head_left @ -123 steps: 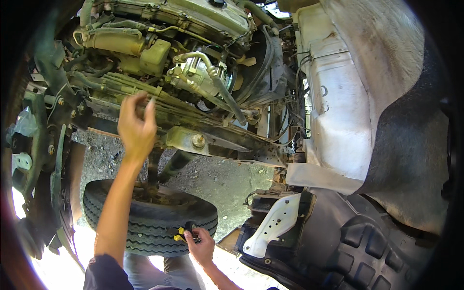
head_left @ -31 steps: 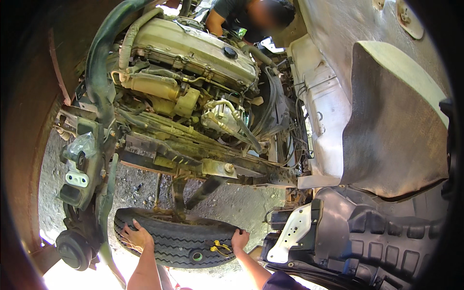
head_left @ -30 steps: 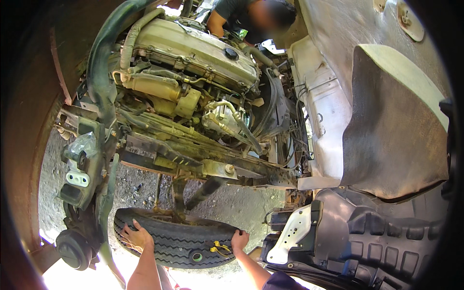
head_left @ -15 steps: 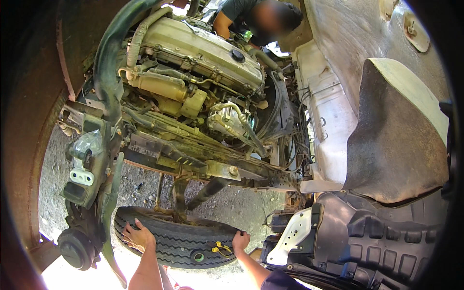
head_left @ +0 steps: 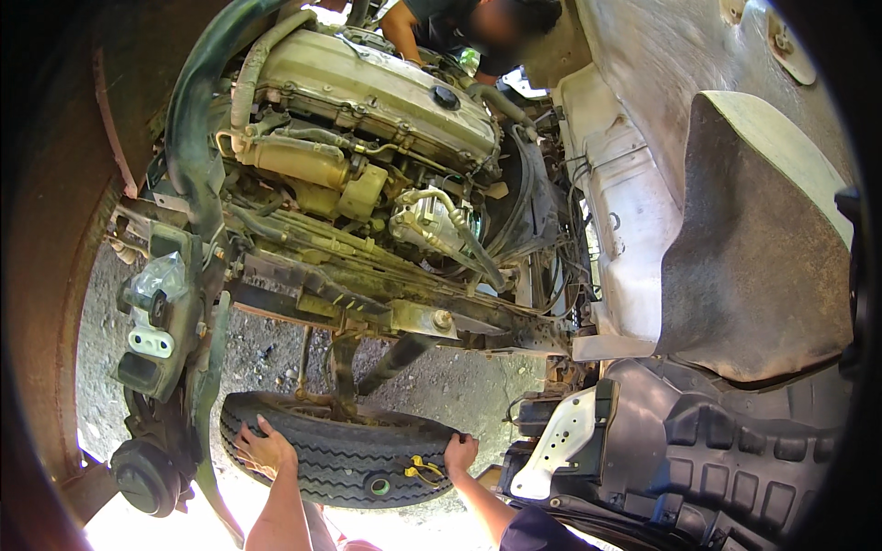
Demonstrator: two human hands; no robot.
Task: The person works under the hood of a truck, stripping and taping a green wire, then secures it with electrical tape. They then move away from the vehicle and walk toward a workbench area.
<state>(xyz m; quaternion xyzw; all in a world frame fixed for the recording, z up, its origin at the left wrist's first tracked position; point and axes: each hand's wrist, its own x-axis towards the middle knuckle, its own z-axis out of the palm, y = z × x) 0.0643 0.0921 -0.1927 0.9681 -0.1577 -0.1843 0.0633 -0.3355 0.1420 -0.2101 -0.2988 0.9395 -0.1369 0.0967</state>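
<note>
A black truck tire (head_left: 335,459) stands below the engine bay, its tread toward me. My left hand (head_left: 268,450) lies on the tread at its left side, fingers spread and holding nothing. At the tire's right end, my right hand (head_left: 461,455) is curled closed against the edge; whatever may be inside the fingers is hidden. Between the hands, a small yellow piece (head_left: 424,471) lies on the tread near my right hand. Beside it sits a dark ring with a green centre (head_left: 378,485).
Above the tire is a dusty engine (head_left: 367,92) with a compressor (head_left: 432,220) and a frame rail (head_left: 423,320). A co-worker's arm (head_left: 401,32) reaches in at the far side. A white bracket (head_left: 556,445) stands right; a rubber flap (head_left: 753,248) hangs above it.
The view has shifted slightly, and the co-worker at the far side has moved a little to the left. Both my hands stay at the same spots on the tire.
</note>
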